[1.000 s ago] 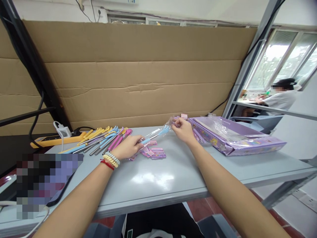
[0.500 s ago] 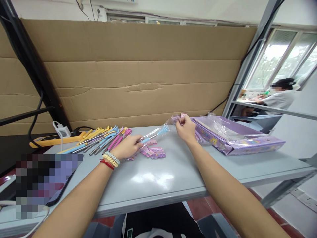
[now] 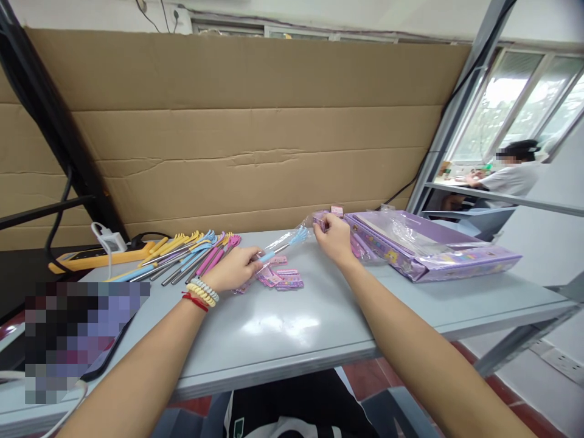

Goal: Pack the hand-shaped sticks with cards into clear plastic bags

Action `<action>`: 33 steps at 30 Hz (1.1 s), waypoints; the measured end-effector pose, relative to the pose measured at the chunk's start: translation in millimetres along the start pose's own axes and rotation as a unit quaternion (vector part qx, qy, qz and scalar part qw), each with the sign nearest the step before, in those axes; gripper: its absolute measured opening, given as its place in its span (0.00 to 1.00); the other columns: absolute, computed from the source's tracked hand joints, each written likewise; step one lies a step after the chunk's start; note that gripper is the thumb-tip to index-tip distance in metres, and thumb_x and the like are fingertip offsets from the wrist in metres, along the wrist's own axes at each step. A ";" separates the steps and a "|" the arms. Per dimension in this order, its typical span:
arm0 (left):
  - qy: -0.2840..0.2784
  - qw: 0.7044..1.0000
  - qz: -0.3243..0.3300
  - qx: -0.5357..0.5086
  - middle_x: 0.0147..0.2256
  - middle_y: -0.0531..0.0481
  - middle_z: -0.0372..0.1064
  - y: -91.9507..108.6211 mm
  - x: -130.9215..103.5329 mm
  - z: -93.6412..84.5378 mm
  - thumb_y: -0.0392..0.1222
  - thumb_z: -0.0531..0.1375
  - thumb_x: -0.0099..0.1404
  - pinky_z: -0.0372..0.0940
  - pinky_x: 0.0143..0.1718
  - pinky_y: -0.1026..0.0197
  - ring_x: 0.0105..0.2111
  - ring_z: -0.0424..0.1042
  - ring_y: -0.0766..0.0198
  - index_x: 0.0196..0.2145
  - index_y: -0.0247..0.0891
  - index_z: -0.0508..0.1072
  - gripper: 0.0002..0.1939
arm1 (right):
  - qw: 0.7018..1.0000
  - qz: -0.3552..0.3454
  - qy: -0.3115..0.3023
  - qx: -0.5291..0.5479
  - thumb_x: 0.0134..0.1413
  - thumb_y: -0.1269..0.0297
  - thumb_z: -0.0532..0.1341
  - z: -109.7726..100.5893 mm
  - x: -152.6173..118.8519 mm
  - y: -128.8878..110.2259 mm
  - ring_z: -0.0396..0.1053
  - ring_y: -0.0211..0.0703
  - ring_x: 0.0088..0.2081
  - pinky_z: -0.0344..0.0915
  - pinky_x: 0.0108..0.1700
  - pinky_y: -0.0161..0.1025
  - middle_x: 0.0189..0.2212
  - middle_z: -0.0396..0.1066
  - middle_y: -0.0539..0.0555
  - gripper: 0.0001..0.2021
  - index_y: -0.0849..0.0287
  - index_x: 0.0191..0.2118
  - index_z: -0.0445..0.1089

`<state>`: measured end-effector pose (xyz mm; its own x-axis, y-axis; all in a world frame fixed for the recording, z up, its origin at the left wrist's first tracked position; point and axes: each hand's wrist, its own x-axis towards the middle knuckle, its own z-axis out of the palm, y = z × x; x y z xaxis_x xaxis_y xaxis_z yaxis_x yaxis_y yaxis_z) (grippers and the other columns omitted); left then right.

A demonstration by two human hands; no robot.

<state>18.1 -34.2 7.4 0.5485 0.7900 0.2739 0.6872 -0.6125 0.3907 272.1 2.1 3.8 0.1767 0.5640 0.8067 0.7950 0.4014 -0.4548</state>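
Note:
My left hand (image 3: 235, 267) is closed round the handle of a blue back scratcher (image 3: 272, 250), whose claw end points right. A clear plastic sleeve (image 3: 292, 236) lies around the scratcher. My right hand (image 3: 334, 237) pinches the far end of that sleeve, where a purple printed part shows. Below them, small pink printed cards (image 3: 288, 279) lie in loose stacks on the table. Left of my left hand is a spread pile of back scratchers (image 3: 182, 258) in yellow, blue and pink with metal rods.
A purple box (image 3: 433, 246) with clear plastic on it stands at the right of the grey table (image 3: 283, 334). A phone-like device (image 3: 86, 340) and a white charger (image 3: 112, 239) are at left. Cardboard (image 3: 264, 134) walls the back. Another person (image 3: 511, 176) sits far right.
My right hand has shifted slightly left and down with the sleeve's end. My left hand keeps its grip on the scratcher. The whole view has moved a little.

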 end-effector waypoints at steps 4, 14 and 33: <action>-0.006 1.000 -0.003 -0.011 0.30 0.49 0.72 0.4 -0.1 0.3 0.43 0.50 0.63 0.60 0.31 0.62 0.29 0.69 0.62 0.40 0.37 0.70 0.13 | 0.999 0.023 0.020 -0.025 0.44 0.67 0.54 -2.4 0.7 0.2 0.52 0.37 0.21 0.50 0.28 0.36 0.16 0.55 0.47 0.11 0.54 0.20 0.49; -0.006 1.000 0.002 -0.008 0.35 0.46 0.73 -1.0 0.4 0.6 0.44 0.50 0.62 0.62 0.33 0.62 0.32 0.70 0.61 0.43 0.36 0.71 0.16 | 0.996 0.067 0.042 -0.030 0.44 0.67 0.55 -10.9 5.5 6.2 0.52 0.37 0.19 0.50 0.27 0.36 0.15 0.56 0.46 0.11 0.54 0.20 0.48; -0.008 1.000 -0.003 0.000 0.35 0.46 0.74 1.3 -0.4 -2.0 0.43 0.51 0.62 0.63 0.35 0.62 0.33 0.70 0.61 0.43 0.36 0.71 0.15 | 0.992 0.104 0.024 0.068 0.40 0.65 0.60 -7.6 9.2 21.0 0.62 0.39 0.22 0.58 0.29 0.37 0.19 0.64 0.47 0.07 0.56 0.24 0.58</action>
<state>17.8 -35.2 9.5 0.5517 0.7934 0.2572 0.6905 -0.6074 0.3928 294.9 10.3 4.5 0.3591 0.6110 0.7055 0.6536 0.3749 -0.6575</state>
